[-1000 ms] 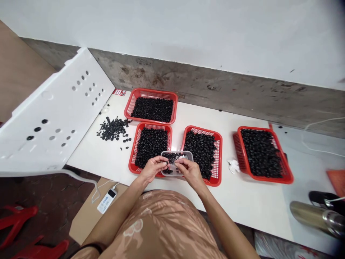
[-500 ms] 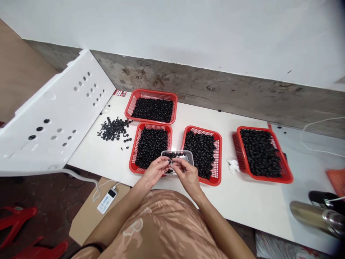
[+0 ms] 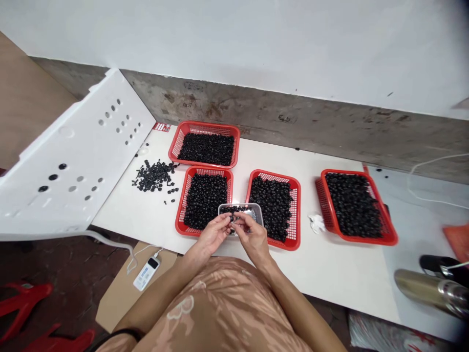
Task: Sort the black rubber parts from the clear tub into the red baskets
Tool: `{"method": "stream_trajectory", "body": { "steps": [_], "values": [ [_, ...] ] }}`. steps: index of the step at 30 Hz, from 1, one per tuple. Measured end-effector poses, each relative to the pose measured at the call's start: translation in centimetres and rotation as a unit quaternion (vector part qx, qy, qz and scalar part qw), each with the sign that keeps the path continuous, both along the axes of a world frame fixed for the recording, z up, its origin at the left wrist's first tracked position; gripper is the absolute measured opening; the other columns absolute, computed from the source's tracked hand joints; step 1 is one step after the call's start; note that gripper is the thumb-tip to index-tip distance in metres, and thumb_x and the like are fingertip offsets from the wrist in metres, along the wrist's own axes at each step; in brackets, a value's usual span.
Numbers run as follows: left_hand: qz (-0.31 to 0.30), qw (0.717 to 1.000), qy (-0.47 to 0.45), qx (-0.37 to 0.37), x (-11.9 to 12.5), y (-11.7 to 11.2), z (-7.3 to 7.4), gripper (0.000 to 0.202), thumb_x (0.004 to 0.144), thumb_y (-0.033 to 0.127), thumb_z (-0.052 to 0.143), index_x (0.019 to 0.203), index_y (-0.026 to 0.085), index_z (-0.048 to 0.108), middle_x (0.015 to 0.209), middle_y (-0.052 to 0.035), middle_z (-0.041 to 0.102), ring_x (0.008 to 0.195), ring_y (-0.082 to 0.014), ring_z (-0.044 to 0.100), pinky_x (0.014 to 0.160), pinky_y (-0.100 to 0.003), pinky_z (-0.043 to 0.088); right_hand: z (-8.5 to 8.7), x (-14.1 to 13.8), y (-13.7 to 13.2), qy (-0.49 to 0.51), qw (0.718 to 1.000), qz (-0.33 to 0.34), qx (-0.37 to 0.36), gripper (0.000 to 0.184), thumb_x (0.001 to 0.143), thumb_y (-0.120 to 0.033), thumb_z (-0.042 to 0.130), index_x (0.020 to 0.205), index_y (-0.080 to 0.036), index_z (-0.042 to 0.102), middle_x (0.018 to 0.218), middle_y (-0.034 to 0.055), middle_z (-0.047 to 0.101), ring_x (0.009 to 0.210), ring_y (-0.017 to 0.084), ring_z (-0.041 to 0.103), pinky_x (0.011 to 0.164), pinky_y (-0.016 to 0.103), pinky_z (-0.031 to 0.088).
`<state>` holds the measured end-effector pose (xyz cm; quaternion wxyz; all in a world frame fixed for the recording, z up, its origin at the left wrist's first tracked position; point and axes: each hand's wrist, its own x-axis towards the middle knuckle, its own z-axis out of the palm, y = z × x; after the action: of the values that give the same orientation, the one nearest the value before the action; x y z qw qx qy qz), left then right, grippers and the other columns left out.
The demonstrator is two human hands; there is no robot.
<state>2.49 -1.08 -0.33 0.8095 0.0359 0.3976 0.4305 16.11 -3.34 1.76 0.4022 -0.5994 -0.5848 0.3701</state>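
My left hand (image 3: 213,235) and my right hand (image 3: 252,235) meet fingertip to fingertip at the near edge of a white table (image 3: 340,274). Both pinch a small black part (image 3: 232,224) between them. Just behind the fingers stands a small clear plastic tub (image 3: 256,210) with black parts in it. The tub sits between two red baskets (image 3: 182,209) (image 3: 295,215) full of small black parts.
A third red basket (image 3: 205,128) stands at the back, another (image 3: 361,239) to the right. Loose black parts (image 3: 156,175) lie left of the baskets. A white perforated panel (image 3: 69,161) leans at the left. A metal flask (image 3: 428,289) lies at right, a white crumpled scrap (image 3: 317,223) nearby, a remote (image 3: 145,273) below.
My hands have come closer together and lifted slightly over the tub's near edge, fingertips now touching around a black part. The view has shifted a little.
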Motion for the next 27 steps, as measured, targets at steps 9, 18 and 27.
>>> {"method": "stream_trajectory", "body": {
  "steps": [9, 18, 27],
  "values": [
    [-0.007, 0.998, 0.060, 0.023, -0.3, -0.3, 0.0, 0.029, 0.060, 0.018, 0.082, 0.085, 0.013, 0.067, 0.079, -0.0012, 0.064, 0.069, -0.0079, 0.058, 0.067, -0.020, 0.044, 0.3, 0.0, 0.1, 0.013, 1.000, -0.012, -0.003, 0.028, 0.082, -0.021, 0.059, 0.110, -0.020, 0.062, 0.080, 0.0002, 0.069, 0.066, 0.011, 0.062, 0.067, 0.023, 0.050],
    [-0.049, 0.972, 0.206, 0.102, -0.9, -1.2, 0.0, 0.026, 0.062, 0.027, 0.081, 0.079, 0.014, 0.066, 0.074, -0.0010, 0.063, 0.066, -0.0100, 0.056, 0.066, -0.023, 0.042, -0.5, -0.2, -0.8, 0.056, 0.997, -0.015, -0.057, 0.029, 0.080, -0.024, 0.061, 0.109, -0.021, 0.063, 0.080, 0.0006, 0.069, 0.069, 0.013, 0.062, 0.069, 0.025, 0.050],
    [-0.203, 0.977, 0.066, 0.014, -2.2, -1.8, -0.7, 0.039, 0.060, 0.027, 0.083, 0.095, 0.013, 0.071, 0.087, -0.0066, 0.067, 0.073, -0.0114, 0.059, 0.077, -0.026, 0.043, -3.1, 1.2, -1.5, 0.189, 0.967, -0.004, -0.173, 0.054, 0.060, -0.037, 0.081, 0.108, -0.018, 0.063, 0.078, 0.0008, 0.062, 0.065, 0.012, 0.054, 0.064, 0.025, 0.046]
  ]
}}
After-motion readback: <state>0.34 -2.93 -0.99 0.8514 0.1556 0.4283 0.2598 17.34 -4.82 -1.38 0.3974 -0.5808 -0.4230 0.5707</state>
